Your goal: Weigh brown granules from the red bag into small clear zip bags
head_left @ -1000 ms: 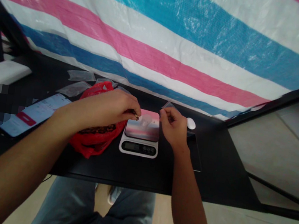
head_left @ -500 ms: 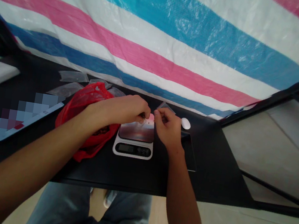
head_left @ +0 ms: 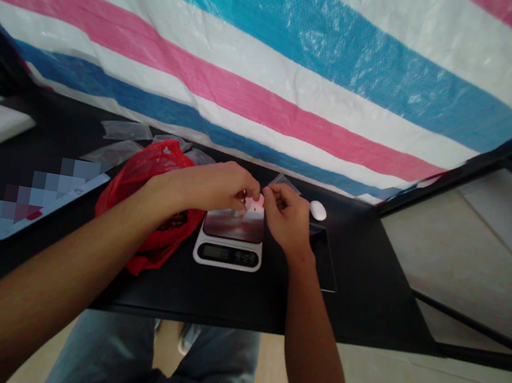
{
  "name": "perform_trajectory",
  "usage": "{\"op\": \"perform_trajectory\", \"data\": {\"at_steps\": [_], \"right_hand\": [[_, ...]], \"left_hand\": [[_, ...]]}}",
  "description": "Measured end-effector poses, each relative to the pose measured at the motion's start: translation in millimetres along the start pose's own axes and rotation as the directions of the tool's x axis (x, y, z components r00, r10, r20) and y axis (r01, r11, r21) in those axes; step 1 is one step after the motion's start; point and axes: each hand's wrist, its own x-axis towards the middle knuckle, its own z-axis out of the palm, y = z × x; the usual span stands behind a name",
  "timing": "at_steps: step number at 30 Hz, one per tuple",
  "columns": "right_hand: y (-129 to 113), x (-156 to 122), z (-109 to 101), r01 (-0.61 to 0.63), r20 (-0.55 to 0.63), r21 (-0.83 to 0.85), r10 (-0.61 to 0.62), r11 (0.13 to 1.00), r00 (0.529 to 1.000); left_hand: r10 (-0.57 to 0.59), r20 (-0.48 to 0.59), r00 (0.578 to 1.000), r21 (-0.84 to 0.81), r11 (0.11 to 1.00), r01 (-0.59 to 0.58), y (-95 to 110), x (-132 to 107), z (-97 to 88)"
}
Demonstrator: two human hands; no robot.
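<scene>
A white kitchen scale (head_left: 226, 258) with a shiny metal plate lies on the black table in front of me. My left hand (head_left: 230, 189) hangs over the far left part of the plate, its thumb and forefinger apart with nothing plain between them. Beside it, at the plate's far right corner, my right hand (head_left: 288, 216) has thumb and forefinger pinched together. Whatever they hold, if anything, is too small to make out. Under my left forearm sits a red plastic bag (head_left: 143, 167) with dark brown contents (head_left: 173, 220), partly hidden. The scale's digits are too blurred to read.
Clear plastic bags (head_left: 124, 130) lie behind the red bag, and another clear bag (head_left: 284, 182) lies behind my right hand. A white computer mouse (head_left: 317, 211) and a dark tray (head_left: 326, 261) are on the right. A striped tarp (head_left: 273, 84) hangs behind the table.
My left thumb and fingers have parted from their pinch over the plate. The right hand has barely moved and stays pinched.
</scene>
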Motion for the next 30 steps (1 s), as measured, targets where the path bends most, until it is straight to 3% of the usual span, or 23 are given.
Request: {"op": "perform_trajectory", "data": {"at_steps": [11,15,20,22,26,30], "right_hand": [[-2,-1,0,0.007,0.009,-0.071,-0.007,0.997,1.0],[-2,-1,0,0.0,-0.004,-0.089,0.0,0.996,1.0],[-2,-3,1,-0.002,0.009,-0.096,0.003,0.995,1.0],[-3,-3,2,-0.007,0.017,-0.094,0.008,0.996,1.0],[-4,-2,4,-0.005,0.028,-0.091,0.008,0.996,1.0],[-5,-2,4,-0.005,0.033,-0.102,0.009,0.995,0.999]], "left_hand": [[0.088,-0.066,0.994,-0.052,0.994,-0.092,-1,-25,-8.7],[-0.028,-0.132,0.991,-0.035,0.999,0.023,-13,-55,-16.1],[-0.263,0.092,0.96,0.065,0.964,0.257,-36,-93,-9.2],[-0.276,0.109,0.955,0.105,0.959,0.265,-41,-98,0.4],[-0.24,0.045,0.97,0.147,0.962,0.231,-42,-95,16.8],[-0.249,0.015,0.968,0.182,0.953,0.242,-37,-88,19.9]]}}
